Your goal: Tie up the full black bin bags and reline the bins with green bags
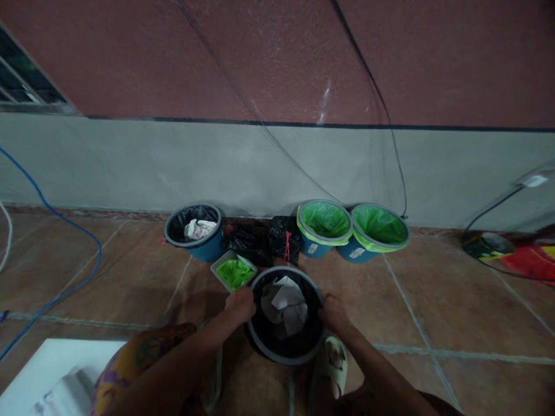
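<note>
Four bins, two hands, two black bags

One black-lined bin (286,315) sits between the left hand (241,304) and right hand (333,313); beyond them stand another black-lined bin (193,231), two green-lined bins (324,226) (378,232), two tied black bags (284,237) (245,242), one tray (233,270).

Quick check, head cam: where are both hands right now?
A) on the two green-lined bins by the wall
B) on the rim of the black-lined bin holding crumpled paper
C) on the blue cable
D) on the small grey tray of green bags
B: the left hand and right hand sit on opposite sides of the rim of the near round black-lined bin, which holds crumpled white paper.
</note>
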Demonstrator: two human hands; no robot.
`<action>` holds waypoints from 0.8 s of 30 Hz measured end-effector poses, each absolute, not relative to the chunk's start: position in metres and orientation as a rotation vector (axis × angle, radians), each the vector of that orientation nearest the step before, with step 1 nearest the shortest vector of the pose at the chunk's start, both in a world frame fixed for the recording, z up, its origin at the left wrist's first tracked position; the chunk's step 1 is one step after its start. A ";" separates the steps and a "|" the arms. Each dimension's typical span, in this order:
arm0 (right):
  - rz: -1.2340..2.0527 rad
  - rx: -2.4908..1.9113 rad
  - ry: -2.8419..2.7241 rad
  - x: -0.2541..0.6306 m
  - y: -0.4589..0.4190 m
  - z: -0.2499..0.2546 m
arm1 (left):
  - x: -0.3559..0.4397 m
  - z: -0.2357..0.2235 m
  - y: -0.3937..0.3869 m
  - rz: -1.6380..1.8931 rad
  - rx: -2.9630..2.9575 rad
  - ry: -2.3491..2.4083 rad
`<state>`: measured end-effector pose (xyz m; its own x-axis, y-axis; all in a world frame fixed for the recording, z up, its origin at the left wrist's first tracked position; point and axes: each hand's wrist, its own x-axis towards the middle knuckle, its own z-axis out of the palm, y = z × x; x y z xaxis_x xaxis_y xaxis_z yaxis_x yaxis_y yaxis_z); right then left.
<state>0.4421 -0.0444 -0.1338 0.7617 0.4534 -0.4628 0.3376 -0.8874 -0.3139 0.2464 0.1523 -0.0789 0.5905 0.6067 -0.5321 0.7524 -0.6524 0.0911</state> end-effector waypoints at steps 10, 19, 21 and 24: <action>0.766 -2.687 -0.709 0.490 -0.043 -0.086 | 0.270 -0.058 0.173 -0.300 2.481 1.138; 0.752 -2.221 -0.174 0.512 -0.051 -0.103 | 0.306 -0.076 0.162 0.042 2.080 0.997; 0.686 -2.031 0.037 0.517 -0.049 -0.109 | 0.314 -0.084 0.155 0.018 2.068 0.988; 0.578 -1.790 0.282 0.530 -0.043 -0.117 | 0.325 -0.095 0.139 -0.021 2.085 0.931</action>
